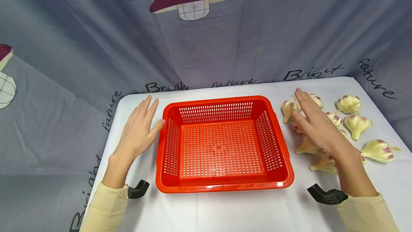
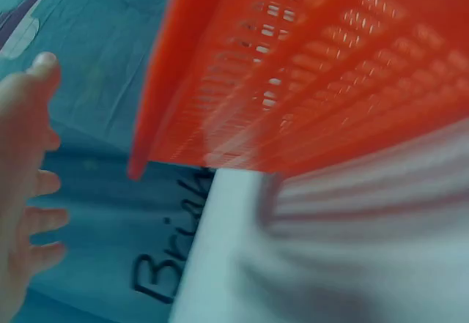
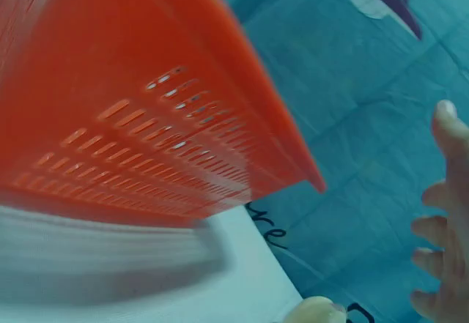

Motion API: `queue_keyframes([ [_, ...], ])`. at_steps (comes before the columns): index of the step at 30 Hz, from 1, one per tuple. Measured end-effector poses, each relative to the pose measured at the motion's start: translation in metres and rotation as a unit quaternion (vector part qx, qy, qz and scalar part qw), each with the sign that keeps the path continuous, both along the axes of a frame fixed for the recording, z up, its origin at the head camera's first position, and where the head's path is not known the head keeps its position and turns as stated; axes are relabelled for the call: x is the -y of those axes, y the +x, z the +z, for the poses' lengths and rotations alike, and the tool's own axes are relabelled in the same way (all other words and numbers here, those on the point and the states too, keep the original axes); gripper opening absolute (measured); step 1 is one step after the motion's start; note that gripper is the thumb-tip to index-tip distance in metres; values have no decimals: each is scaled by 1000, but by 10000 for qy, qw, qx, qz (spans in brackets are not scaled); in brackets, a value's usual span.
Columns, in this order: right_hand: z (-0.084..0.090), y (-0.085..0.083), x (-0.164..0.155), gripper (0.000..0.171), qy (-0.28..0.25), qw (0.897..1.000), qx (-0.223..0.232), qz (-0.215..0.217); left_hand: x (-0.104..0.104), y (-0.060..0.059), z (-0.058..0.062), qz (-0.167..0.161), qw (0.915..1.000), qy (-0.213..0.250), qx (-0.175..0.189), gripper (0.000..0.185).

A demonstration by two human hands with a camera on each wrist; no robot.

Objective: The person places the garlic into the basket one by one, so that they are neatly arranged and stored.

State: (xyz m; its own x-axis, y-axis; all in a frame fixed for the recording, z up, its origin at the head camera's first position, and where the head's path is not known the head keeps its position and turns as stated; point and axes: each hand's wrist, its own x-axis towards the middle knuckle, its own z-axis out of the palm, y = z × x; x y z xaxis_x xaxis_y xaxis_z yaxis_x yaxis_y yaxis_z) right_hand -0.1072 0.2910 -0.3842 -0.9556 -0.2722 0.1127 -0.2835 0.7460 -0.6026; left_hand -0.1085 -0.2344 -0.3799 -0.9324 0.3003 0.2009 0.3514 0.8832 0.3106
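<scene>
A red plastic basket (image 1: 222,187) with slotted walls and a slotted floor sits in the middle of the white table, nothing inside it. My left hand (image 1: 136,130) is held beside the basket's left rim, fingers straight, the thumb overlapping the rim's edge in the head view. To the right, my right hand (image 1: 318,124) hovers with straight fingers over a group of garlic bulbs, partly hiding them. Both wrist views show the basket's outer wall (image 2: 242,96) with a gap between it and the fingers. One garlic bulb (image 3: 316,311) peeks in at the bottom of the right wrist view.
Several purple-streaked garlic bulbs (image 1: 357,124) lie loose on the table's right side. The white table (image 1: 206,210) is bordered behind and at the sides by a grey curtain (image 1: 96,46) printed with lamps and lettering. A black wrist device (image 1: 138,189) sits at each cuff.
</scene>
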Motion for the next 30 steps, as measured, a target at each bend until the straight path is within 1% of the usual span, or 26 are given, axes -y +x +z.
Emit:
queue_keyframes([
  [2, 0, 4, -2, 60, -614, 9980, 103, -67, 0, 5, -8, 17, 9978, 629, 204, 65],
  [3, 0, 6, -3, 57, -897, 9958, 184, -97, 0, 7, -12, 38, 9951, 933, 324, 63],
  [5, 0, 11, -6, 53, -1303, 9908, 302, -197, 0, 12, -22, 54, 9880, 1439, 557, 59],
  [8, -2, 18, -12, 51, -1810, 9826, 332, -241, -1, 17, -35, -25, 9776, 1862, 979, 60],
  [10, -4, 23, -18, 50, -1989, 9791, 265, -319, -2, 19, -43, -142, 9703, 2069, 1248, 63],
  [12, -7, 27, -24, 49, -2205, 9746, 153, -358, -3, 21, -49, -258, 9622, 2289, 1454, 64],
  [13, -9, 30, -27, 49, -2314, 9720, 123, -393, -3, 21, -52, -328, 9584, 2408, 1494, 63],
  [14, -11, 32, -31, 48, -2479, 9677, 125, -431, -4, 21, -54, -401, 9539, 2564, 1507, 62],
  [15, -13, 35, -34, 48, -2723, 9610, 148, -453, -4, 21, -57, -492, 9488, 2731, 1508, 61],
  [17, -19, 41, -41, 46, -3233, 9448, 222, -478, -5, 20, -62, -658, 9357, 3101, 1549, 58],
  [19, -25, 49, -47, 45, -3726, 9259, 306, -538, -6, 19, -66, -812, 9202, 3469, 1620, 56],
  [20, -28, 52, -49, 45, -3960, 9159, 347, -564, -6, 19, -68, -867, 9107, 3669, 1687, 56],
  [21, -31, 55, -52, 46, -4150, 9072, 372, -585, -6, 19, -70, -925, 9020, 3839, 1746, 56],
  [22, -34, 59, -54, 46, -4279, 9009, 373, -624, -6, 19, -72, -956, 8955, 3967, 1779, 56],
  [24, -39, 65, -58, 46, -4518, 8890, 347, -652, -7, 18, -74, -978, 8878, 4116, 1811, 56],
  [26, -45, 71, -63, 46, -4673, 8812, 289, -657, -7, 18, -75, -977, 8851, 4172, 1815, 56],
  [27, -47, 74, -65, 46, -4750, 8773, 246, -647, -7, 18, -76, -971, 8853, 4177, 1802, 56],
  [28, -49, 77, -68, 45, -4798, 8748, 221, -634, -7, 19, -75, -954, 8855, 4178, 1795, 56],
  [30, -54, 84, -72, 45, -4817, 8743, 181, -570, -7, 19, -76, -925, 8860, 4181, 1778, 56],
])
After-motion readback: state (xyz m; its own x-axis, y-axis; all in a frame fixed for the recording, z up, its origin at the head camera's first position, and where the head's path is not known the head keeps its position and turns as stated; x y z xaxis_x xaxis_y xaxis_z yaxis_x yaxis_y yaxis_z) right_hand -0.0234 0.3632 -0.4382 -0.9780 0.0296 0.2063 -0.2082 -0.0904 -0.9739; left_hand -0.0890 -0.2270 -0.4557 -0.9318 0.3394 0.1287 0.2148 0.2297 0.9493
